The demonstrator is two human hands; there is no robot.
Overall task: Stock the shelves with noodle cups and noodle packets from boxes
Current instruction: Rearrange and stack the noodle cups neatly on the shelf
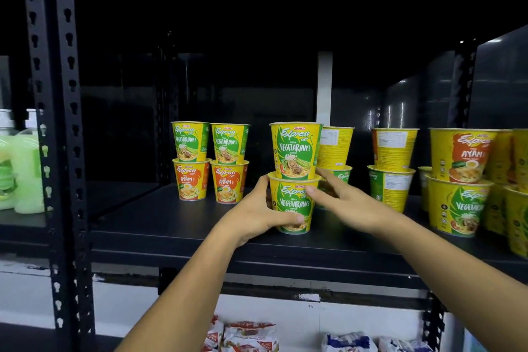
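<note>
By the black metal shelf's (171, 226) front edge, the stacked yellow-and-green paper noodle cups (294, 151) each read "MAMEE Express Cup VEGETARIAN". Toward the back left, two yellow-and-orange paper cups (191, 183) read "Express Cup AYAM".

You face a black metal rack (68, 123) with keyhole-slotted uprights; its dark shelf (171, 226) runs across your view. The space behind is dim, with a white strip (325, 86) upright at the back. A white wall (128, 303) shows below the shelf. Pale green bottles (25, 171) stand at far left.
</note>
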